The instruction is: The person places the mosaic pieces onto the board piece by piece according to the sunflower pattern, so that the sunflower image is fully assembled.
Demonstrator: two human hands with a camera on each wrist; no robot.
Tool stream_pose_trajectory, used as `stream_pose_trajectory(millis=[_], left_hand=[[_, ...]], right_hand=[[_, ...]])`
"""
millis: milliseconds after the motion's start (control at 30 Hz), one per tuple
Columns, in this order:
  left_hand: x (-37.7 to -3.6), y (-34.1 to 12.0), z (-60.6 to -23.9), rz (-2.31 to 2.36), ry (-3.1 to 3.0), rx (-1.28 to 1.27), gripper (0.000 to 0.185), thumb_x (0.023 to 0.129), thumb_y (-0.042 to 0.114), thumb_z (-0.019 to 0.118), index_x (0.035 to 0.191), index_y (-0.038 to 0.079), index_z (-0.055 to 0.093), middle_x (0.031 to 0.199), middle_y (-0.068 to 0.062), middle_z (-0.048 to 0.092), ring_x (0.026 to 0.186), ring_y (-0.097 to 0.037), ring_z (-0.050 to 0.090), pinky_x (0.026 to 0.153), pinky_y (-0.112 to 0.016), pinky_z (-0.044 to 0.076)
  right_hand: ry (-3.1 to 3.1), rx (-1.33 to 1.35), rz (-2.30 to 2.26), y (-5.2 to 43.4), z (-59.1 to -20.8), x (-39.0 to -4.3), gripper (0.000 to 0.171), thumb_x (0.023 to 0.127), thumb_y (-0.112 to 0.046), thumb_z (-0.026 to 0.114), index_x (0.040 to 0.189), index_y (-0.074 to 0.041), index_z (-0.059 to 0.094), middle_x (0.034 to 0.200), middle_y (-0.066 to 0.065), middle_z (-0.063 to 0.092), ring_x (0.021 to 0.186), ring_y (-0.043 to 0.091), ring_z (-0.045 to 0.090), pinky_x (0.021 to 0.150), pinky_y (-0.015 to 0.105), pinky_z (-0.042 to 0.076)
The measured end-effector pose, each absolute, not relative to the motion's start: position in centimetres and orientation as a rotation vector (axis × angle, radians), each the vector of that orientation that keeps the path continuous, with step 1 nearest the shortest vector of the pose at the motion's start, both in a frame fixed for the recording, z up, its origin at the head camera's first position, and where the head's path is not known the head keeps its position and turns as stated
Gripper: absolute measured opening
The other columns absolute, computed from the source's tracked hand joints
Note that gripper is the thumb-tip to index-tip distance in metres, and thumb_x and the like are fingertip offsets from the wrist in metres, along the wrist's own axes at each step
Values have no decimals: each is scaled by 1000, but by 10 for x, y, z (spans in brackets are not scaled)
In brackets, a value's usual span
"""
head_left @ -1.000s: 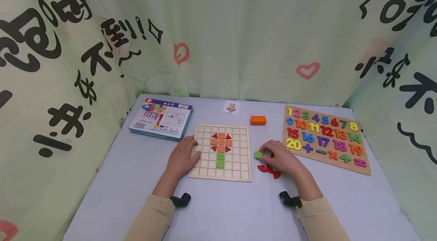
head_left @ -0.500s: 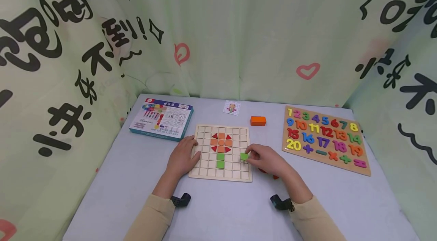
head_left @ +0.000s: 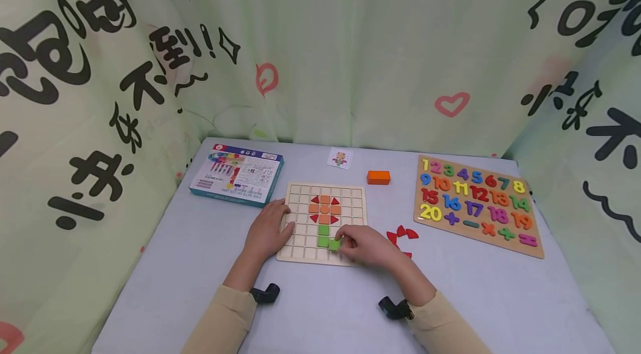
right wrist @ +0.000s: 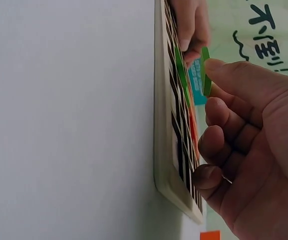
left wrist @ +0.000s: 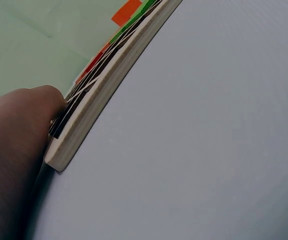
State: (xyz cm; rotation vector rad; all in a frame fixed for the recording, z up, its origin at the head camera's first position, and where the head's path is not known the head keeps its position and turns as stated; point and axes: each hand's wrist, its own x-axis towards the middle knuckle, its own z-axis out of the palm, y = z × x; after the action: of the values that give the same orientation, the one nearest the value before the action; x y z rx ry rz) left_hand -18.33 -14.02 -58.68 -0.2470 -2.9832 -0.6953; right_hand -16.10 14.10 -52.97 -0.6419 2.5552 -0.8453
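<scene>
A pale wooden board with a square grid point(head_left: 353, 203) lies on the table before me. My left hand point(head_left: 269, 226) rests at its left edge, thumb reaching over the rim. Between thumb and finger, my right hand point(head_left: 368, 245) pinches a green square tile point(right wrist: 206, 72), held over the lower part of the grid. In the head view that tile overlaps the side of the lower of two green tiles point(head_left: 323, 230) set in a column. Above them sit several orange tiles point(head_left: 325, 199) in a cross, an orange round in the middle, with red triangles point(head_left: 334, 201) at the corners.
Several loose red pieces point(head_left: 412, 234) lie right of the board, partly behind my right forearm. A picture card point(head_left: 340, 157) and an orange block point(head_left: 378, 177) are farther back. A flat box point(head_left: 237, 175) stands back left, a number puzzle board point(head_left: 478, 206) at right.
My right hand has carried the green tile leftward from beside the board to over its lower middle, uncovering the loose red pieces. My left hand has stayed in place.
</scene>
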Motion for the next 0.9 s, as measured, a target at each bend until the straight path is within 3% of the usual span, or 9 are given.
stream_pose_trajectory(millis=[900], left_hand=[[-183, -140, -585, -687, -2963, -265, 41, 93, 40, 61, 124, 13, 59, 152, -6, 45, 144, -25, 39, 120, -43, 36]], right_hand=[[2694, -757, -638, 116, -538, -148, 25, 84, -35, 76, 106, -23, 68, 66, -12, 49, 63, 5, 48, 56, 20, 38]])
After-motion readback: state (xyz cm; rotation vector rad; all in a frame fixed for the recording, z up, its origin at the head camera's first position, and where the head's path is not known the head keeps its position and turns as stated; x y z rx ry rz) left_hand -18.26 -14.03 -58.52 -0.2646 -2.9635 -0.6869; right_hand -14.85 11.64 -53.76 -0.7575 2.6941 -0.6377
